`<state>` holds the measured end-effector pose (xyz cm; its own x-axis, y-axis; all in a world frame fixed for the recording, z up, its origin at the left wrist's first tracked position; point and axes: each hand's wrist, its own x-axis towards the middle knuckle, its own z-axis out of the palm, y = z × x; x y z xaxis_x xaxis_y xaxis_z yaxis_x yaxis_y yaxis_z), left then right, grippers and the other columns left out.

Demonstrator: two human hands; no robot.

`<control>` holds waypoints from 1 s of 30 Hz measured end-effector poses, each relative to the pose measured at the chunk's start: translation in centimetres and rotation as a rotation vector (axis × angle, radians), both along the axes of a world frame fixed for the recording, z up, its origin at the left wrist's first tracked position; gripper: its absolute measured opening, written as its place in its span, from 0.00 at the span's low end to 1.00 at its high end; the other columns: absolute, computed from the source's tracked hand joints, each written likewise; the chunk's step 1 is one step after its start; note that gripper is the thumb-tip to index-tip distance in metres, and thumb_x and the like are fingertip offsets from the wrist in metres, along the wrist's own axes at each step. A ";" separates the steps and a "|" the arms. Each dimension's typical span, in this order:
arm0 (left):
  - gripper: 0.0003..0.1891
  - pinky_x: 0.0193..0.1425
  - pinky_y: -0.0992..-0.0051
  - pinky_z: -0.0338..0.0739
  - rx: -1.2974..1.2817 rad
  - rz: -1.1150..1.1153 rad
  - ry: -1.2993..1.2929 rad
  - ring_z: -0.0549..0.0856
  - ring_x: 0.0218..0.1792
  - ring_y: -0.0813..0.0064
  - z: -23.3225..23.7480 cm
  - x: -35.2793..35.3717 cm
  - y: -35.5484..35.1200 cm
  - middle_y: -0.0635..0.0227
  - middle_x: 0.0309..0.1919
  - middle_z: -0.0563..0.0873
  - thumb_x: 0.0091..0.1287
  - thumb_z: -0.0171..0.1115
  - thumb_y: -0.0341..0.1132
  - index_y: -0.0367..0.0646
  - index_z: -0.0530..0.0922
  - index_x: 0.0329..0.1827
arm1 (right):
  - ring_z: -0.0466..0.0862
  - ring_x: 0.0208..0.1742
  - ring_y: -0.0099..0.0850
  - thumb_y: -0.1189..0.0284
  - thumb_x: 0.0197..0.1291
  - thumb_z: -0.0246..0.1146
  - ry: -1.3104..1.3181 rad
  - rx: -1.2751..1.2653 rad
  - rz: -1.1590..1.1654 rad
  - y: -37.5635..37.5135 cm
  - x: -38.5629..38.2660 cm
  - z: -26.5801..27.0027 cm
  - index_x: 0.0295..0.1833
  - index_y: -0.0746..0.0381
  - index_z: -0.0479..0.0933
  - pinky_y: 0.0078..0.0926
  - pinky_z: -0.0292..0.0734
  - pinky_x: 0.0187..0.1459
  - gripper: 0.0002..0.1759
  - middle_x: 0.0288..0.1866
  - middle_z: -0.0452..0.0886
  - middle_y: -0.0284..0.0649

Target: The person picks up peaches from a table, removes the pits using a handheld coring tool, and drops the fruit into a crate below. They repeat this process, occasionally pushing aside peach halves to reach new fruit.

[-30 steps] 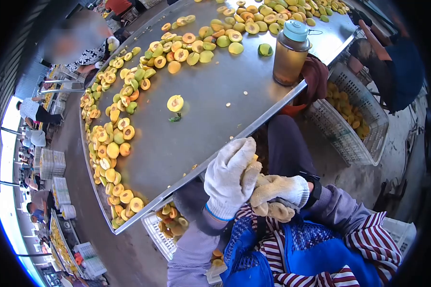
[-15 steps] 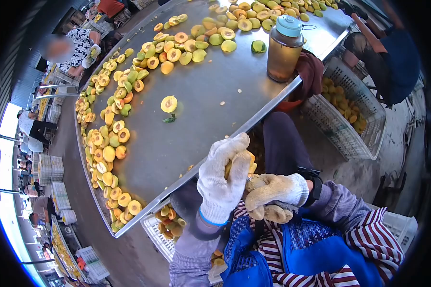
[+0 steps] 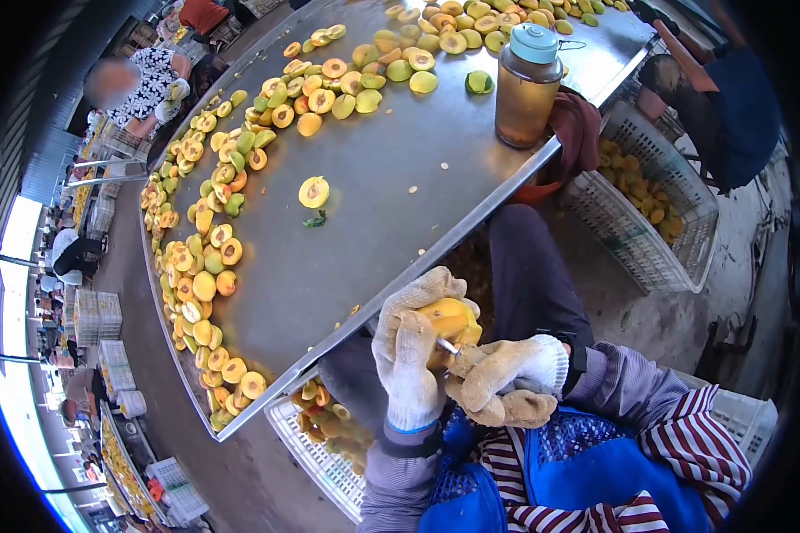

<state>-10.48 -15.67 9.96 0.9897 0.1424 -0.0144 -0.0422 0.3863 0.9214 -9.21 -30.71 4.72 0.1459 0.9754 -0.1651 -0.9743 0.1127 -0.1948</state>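
Observation:
In a white knit work glove, my left hand (image 3: 407,342) is closed around a yellow peach piece (image 3: 454,320), just off the table's near edge. Close beside it, my gloved right hand (image 3: 511,377) is closed on a small tool with a thin metal shaft (image 3: 448,346). The shaft's tip is at the peach; its handle is hidden in the fingers. On the metal table (image 3: 356,231) lies a single peach half (image 3: 313,192), cut face up, with a green leaf scrap (image 3: 315,219) near it. A long band of peach halves (image 3: 227,182) curves along the far side.
A bottle with a pale blue lid (image 3: 526,89) stands by the table edge, near a dark red cloth (image 3: 573,133). Crates with fruit (image 3: 676,240) are at the right and under the table (image 3: 316,444). A co-worker (image 3: 729,107) sits at the right; others are at the left.
My left hand has moved down and turned, so the peach and the tool's metal shaft now show more clearly. My right hand stays close by. Things on the table look unmoved.

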 end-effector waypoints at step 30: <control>0.31 0.38 0.67 0.84 -0.852 0.062 0.239 0.88 0.36 0.59 -2.4 -2.7 1.7 0.53 0.47 0.86 0.78 0.44 0.58 0.37 0.75 0.62 | 0.82 0.17 0.26 0.69 0.71 0.61 -0.165 0.128 0.444 1.7 -1.3 1.8 0.46 0.70 0.75 0.19 0.74 0.14 0.12 0.25 0.81 0.41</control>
